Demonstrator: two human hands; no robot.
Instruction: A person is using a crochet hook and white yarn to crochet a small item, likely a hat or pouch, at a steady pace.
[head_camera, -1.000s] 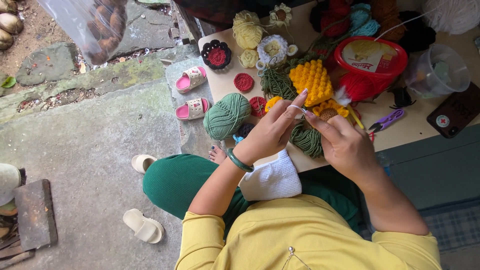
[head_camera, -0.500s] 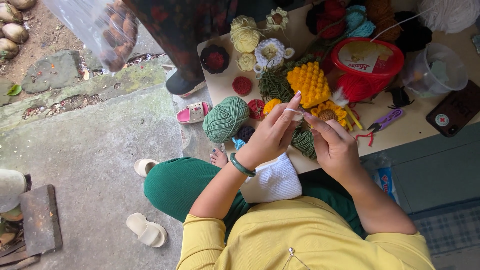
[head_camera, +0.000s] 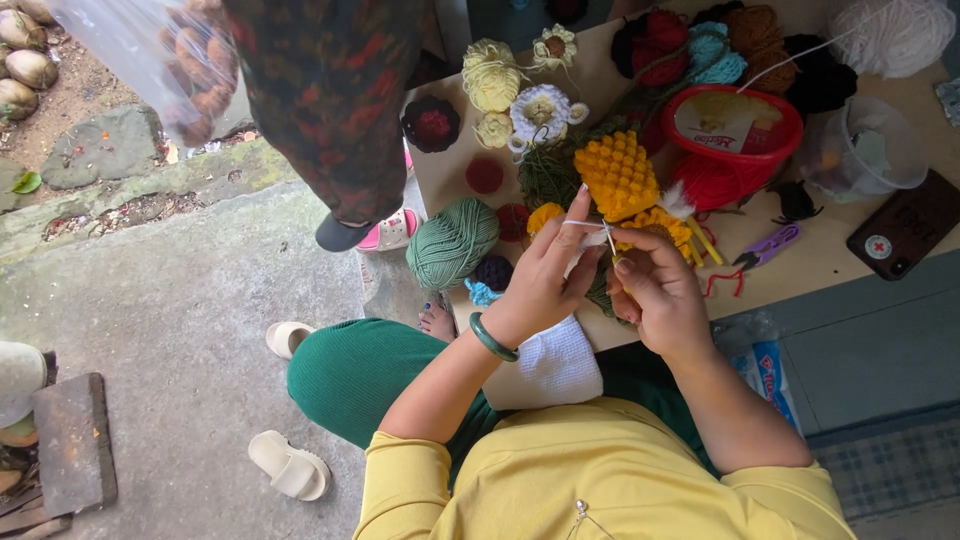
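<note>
White yarn (head_camera: 585, 226) runs taut between our two hands, just above the near edge of the table (head_camera: 830, 262). Our left hand (head_camera: 545, 275) has its fingers raised and pinched on the strand, a green bangle (head_camera: 492, 338) on its wrist. Our right hand (head_camera: 655, 290) is closed around a thin crochet hook (head_camera: 611, 243) — its tip meets the yarn between the hands. A white knitted piece (head_camera: 558, 365) lies in our lap below the left wrist.

Just beyond the fingers sits a yellow bobbled crochet piece (head_camera: 618, 172), with a sage-green yarn ball (head_camera: 452, 242) to its left and a red bowl (head_camera: 735, 140) holding red yarn to its right. Purple snips (head_camera: 762, 248) lie near the right hand, and a dark phone (head_camera: 908, 224) sits at the table's right edge.

Another person in a dark patterned garment (head_camera: 330, 90) stands at the table's left — a clear plastic bag (head_camera: 150, 55) beside them.
</note>
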